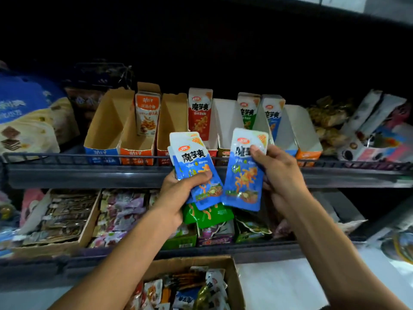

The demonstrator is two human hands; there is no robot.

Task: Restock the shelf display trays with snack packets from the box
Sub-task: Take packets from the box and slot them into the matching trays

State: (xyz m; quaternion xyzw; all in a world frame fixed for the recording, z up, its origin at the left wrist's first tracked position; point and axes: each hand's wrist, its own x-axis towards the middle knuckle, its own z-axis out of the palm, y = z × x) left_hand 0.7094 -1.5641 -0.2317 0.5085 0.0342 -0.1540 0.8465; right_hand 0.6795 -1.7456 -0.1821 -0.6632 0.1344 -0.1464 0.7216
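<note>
My left hand (178,193) grips a small stack of blue snack packets (192,159), with a green packet (206,214) showing beneath them. My right hand (277,173) holds one blue snack packet (243,175) upright, thumb on its top corner. Both hands hover in front of the upper shelf rail. Behind them stands a row of cardboard display trays: an empty blue-fronted one (105,124), an orange one with one packet (147,113), one with a red packet (200,113), and trays holding a green packet (248,110) and a blue packet (272,113). The cardboard box (234,280) of mixed packets sits below.
A dark metal shelf rail (89,173) runs across in front of the trays. The lower shelf holds open cartons of mixed snacks (67,211). Large blue bags (26,117) stand at the left, and loose packets (368,130) crowd the right end.
</note>
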